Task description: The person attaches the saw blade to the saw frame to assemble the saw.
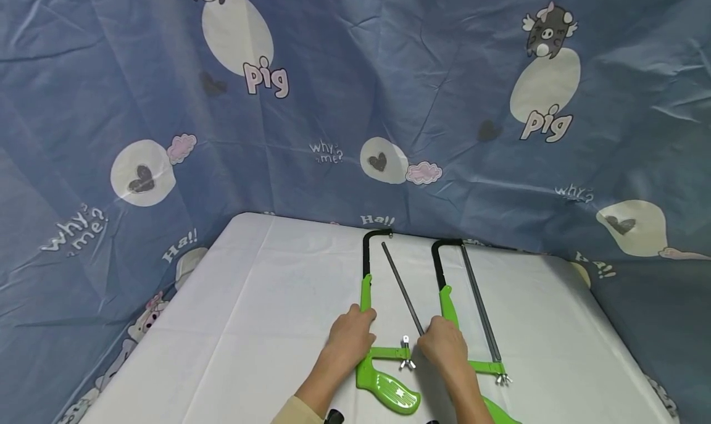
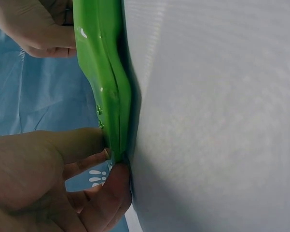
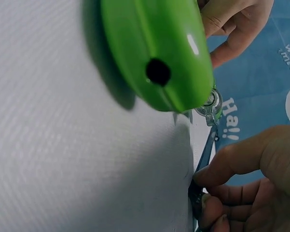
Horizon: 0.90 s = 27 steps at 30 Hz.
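Note:
My left hand [image 1: 350,336] grips the green frame of a hacksaw [image 1: 393,392] that lies flat on the white table. In the left wrist view, thumb and fingers pinch the green frame [image 2: 108,92] from both sides. My right hand [image 1: 444,345] pinches the near end of a loose dark saw blade [image 1: 401,285]. Slanting away, this blade's far end lies just below the hacksaw's black hooked tip [image 1: 383,232]. Between my hands is the hacksaw's wing nut [image 1: 407,363]. The right wrist view shows thumb and fingertips on the blade [image 3: 206,150], below the green handle [image 3: 159,43].
A second green hacksaw [image 1: 449,303], with its blade [image 1: 481,303] fitted, lies to the right, partly under my right forearm. The white tabletop [image 1: 289,270] meets a blue printed cloth [image 1: 333,103] hanging behind it. Two small black objects show at the bottom edge.

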{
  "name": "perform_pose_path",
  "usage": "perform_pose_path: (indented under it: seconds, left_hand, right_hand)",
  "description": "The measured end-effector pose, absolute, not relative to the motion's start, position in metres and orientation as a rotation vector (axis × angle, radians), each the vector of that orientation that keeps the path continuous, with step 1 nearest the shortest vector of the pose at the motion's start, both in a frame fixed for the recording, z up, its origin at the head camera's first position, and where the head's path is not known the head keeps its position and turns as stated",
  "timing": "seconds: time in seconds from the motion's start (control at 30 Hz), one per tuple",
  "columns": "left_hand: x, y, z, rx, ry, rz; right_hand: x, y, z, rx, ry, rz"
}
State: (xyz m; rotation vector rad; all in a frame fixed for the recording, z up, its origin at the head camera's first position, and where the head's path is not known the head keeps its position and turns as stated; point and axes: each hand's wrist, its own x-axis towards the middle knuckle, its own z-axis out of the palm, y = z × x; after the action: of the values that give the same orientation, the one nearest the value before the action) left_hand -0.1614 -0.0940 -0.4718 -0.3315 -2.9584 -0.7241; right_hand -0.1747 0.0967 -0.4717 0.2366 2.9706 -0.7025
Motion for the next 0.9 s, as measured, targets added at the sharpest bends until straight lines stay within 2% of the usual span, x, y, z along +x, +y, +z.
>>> perform_pose_path:
  seconds: [0.5,0.9]
  left_hand:
    - [-0.164,-0.094,-0.475,-0.341,-2.936,-0.698]
    - [-0.163,-0.093,-0.477,-0.309,-2.946,-0.736]
  right_hand:
    - [-0.17,0.098,-0.477,0.16,3.028,-0.781]
    - [-0.175,0.104,-0.488,0.155,2.976,-1.146]
